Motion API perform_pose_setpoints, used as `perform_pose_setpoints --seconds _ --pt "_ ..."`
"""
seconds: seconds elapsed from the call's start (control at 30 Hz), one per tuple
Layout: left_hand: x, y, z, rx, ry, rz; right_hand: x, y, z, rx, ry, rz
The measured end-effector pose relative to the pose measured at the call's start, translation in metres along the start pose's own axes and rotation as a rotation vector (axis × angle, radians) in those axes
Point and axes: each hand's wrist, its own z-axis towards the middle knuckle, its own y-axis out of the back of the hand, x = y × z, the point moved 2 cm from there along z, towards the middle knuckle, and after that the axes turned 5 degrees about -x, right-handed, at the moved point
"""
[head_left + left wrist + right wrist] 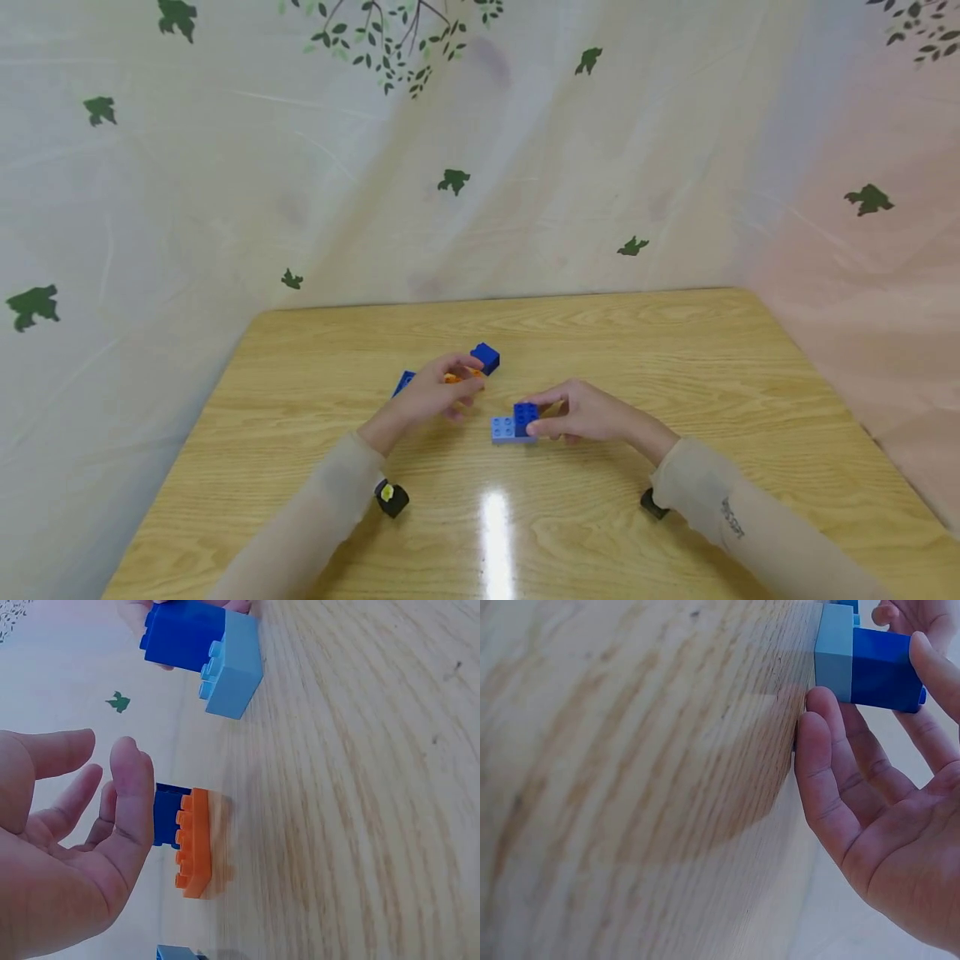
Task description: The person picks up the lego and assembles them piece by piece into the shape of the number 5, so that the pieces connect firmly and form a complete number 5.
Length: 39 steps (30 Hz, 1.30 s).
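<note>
A light blue toy building brick lies on the table, and a dark blue brick sits upright on its right end. My right hand pinches the dark blue brick between thumb and fingers; in the right wrist view, other fingertips reach down close to the tabletop. My left hand hovers left of this pair, fingers loosely bent and holding nothing. Close by that hand lies an orange brick, partly hidden by it in the head view. Just behind the orange one is another dark blue brick.
One more blue brick lies beyond the left wrist, partly covered. The wooden table reaches back to a pale hanging cloth with green leaf shapes. Dark wrist devices hang under both forearms.
</note>
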Motion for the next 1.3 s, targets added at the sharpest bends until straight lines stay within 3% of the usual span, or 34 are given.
perform_pose_setpoints --seconds 0.23,0.53,0.93,1.3 --pt "0.002 0.004 0.004 -0.059 0.007 -0.028 -0.001 0.0 0.0 -0.002 -0.013 -0.006" --pt "0.011 0.011 0.007 -0.129 0.053 0.01 -0.001 -0.001 0.0 -0.012 -0.012 -0.004" --pt "0.021 0.014 0.007 -0.129 0.097 0.043 0.008 -0.001 -0.011 -0.089 0.15 -0.074" --pt "0.02 0.011 0.006 -0.16 0.118 0.088 0.001 -0.004 -0.008 -0.089 0.147 -0.021"
